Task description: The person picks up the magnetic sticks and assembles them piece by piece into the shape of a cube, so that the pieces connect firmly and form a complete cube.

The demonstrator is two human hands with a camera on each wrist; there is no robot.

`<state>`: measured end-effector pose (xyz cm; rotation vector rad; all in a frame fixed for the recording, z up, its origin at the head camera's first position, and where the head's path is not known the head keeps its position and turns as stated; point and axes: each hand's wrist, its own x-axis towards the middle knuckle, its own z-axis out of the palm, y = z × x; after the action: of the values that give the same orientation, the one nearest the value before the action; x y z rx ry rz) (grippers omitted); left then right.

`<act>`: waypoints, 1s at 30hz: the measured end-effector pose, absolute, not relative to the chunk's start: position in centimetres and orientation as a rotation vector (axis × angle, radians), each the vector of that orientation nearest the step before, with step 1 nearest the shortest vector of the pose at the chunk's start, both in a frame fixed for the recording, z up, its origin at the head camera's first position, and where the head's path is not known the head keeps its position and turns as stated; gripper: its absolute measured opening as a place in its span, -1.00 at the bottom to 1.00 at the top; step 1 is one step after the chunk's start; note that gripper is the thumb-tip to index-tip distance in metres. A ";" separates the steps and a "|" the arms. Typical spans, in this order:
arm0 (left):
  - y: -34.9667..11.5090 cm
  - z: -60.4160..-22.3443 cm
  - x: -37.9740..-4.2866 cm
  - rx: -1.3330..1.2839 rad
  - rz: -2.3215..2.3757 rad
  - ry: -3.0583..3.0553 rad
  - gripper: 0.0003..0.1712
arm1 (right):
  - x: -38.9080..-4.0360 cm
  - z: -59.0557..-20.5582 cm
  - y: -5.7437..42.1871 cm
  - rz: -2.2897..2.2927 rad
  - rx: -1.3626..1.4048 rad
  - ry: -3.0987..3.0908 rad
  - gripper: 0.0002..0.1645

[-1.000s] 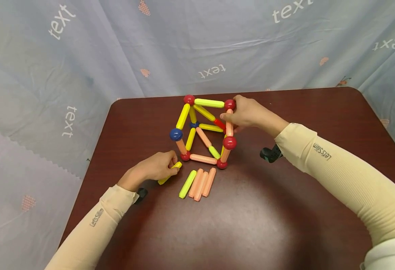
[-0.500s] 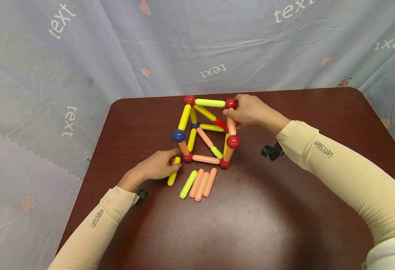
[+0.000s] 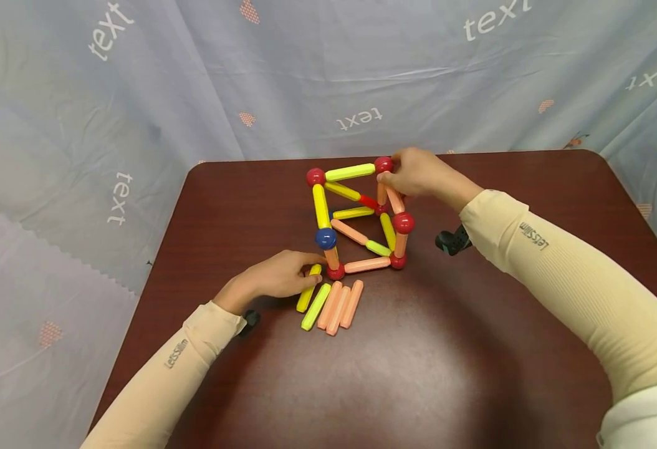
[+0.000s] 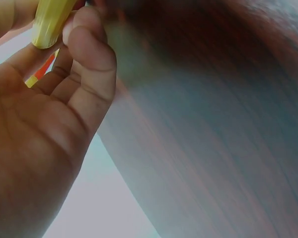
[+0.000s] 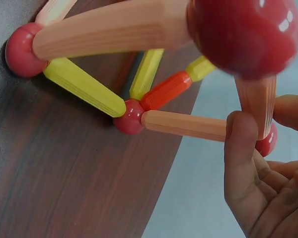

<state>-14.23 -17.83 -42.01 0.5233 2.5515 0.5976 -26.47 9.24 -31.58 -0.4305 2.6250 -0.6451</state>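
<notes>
A cube-like frame of magnetic sticks and balls (image 3: 368, 265) stands on the table in the head view, built of yellow, orange and red sticks. At its back right top corner my right hand (image 3: 418, 173) pinches an orange stick (image 5: 257, 106) just by the red ball (image 3: 384, 164). My left hand (image 3: 280, 274) holds a loose yellow magnetic stick (image 3: 304, 299) between thumb and fingers, and its fingertips reach the frame's front left corner, below the blue ball (image 3: 326, 238). The left wrist view shows one end of that yellow stick (image 4: 52, 25); the fingers hide the rest.
Beside the left hand lie a loose yellow-green stick (image 3: 315, 307) and several orange sticks (image 3: 337, 310) in a row, close in front of the frame. The dark brown table (image 3: 446, 362) ends at the back against a grey-blue curtain (image 3: 283, 75).
The frame has turned, its front side swinging right while the back corners stay about in place. My left hand has moved right with the yellow stick, now close to the loose row.
</notes>
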 end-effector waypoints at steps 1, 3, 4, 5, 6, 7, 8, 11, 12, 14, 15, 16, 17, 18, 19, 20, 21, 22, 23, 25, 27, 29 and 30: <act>-17.7 -42.0 -14.2 0.521 0.597 2.542 -0.45 | -26.6 -31.6 9.2 -0.626 -0.442 2.638 -0.23; -17.5 -41.9 -14.3 0.520 0.600 2.519 -0.44 | -26.8 -31.6 9.1 -0.590 -0.460 2.659 -0.24; -17.5 -41.9 -14.3 0.523 0.601 2.507 -0.43 | -26.9 -31.6 9.0 -0.578 -0.470 2.665 -0.24; -17.4 -42.0 -14.4 0.525 0.599 2.498 -0.42 | -27.0 -31.6 8.9 -0.571 -0.475 2.672 -0.25; -17.3 -42.1 -14.4 0.523 0.596 2.491 -0.42 | -27.2 -31.7 8.9 -0.565 -0.478 2.674 -0.24; -17.1 -42.1 -14.4 0.525 0.594 2.484 -0.41 | -27.3 -31.7 8.8 -0.560 -0.478 2.674 -0.23; -17.0 -42.2 -14.5 0.525 0.590 2.478 -0.41 | -27.4 -31.7 8.8 -0.558 -0.478 2.674 -0.22; -16.5 -42.5 -14.7 0.520 0.584 2.463 -0.41 | -27.8 -31.8 8.7 -0.548 -0.478 2.675 -0.21; -16.3 -42.6 -14.7 0.523 0.581 2.459 -0.41 | -27.9 -31.8 8.6 -0.547 -0.478 2.675 -0.21; -15.9 -42.8 -14.8 0.541 0.581 2.451 -0.41 | -28.1 -31.9 8.6 -0.549 -0.475 2.676 -0.21; -15.7 -42.9 -14.8 0.553 0.580 2.450 -0.41 | -28.2 -31.9 8.5 -0.551 -0.474 2.675 -0.21; -15.6 -42.9 -14.8 0.563 0.580 2.449 -0.42 | -28.2 -31.9 8.5 -0.556 -0.476 2.675 -0.22; -15.4 -42.9 -14.8 0.574 0.584 2.445 -0.42 | -28.2 -31.9 8.4 -0.560 -0.477 2.675 -0.22; -15.4 -43.0 -14.8 0.587 0.587 2.442 -0.42 | -28.2 -31.9 8.3 -0.564 -0.479 2.675 -0.22; -15.4 -43.0 -14.8 0.596 0.592 2.437 -0.43 | -28.2 -31.8 8.2 -0.565 -0.487 2.675 -0.23; -15.5 -43.0 -14.8 0.595 0.595 2.434 -0.44 | -28.2 -31.8 8.1 -0.561 -0.500 2.676 -0.24; -15.8 -43.0 -14.8 0.593 0.594 2.436 -0.46 | -28.3 -31.7 8.0 -0.554 -0.515 2.675 -0.24; -16.1 -42.9 -14.9 0.583 0.597 2.442 -0.48 | -28.3 -31.7 7.8 -0.552 -0.528 2.672 -0.25; -16.5 -42.8 -14.9 0.571 0.596 2.458 -0.52 | -28.3 -31.6 7.6 -0.550 -0.541 2.667 -0.25; -17.5 -42.6 -15.1 0.520 0.594 2.504 -0.59 | -28.3 -31.6 7.3 -0.552 -0.557 2.655 -0.26; -18.6 -42.4 -15.5 0.449 0.590 2.559 -0.64 | -28.4 -31.5 7.0 -0.556 -0.560 2.645 -0.26; -19.4 -42.3 -15.9 0.379 0.589 2.609 -0.65 | -28.4 -31.4 6.8 -0.560 -0.558 2.637 -0.27; -19.7 -42.3 -16.2 0.343 0.590 2.627 -0.64 | -28.4 -31.4 6.7 -0.561 -0.558 2.634 -0.28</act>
<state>-16.17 -19.75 -42.27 0.3434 2.6273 0.5896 -28.43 6.73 -31.43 -0.5576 2.6335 -0.5613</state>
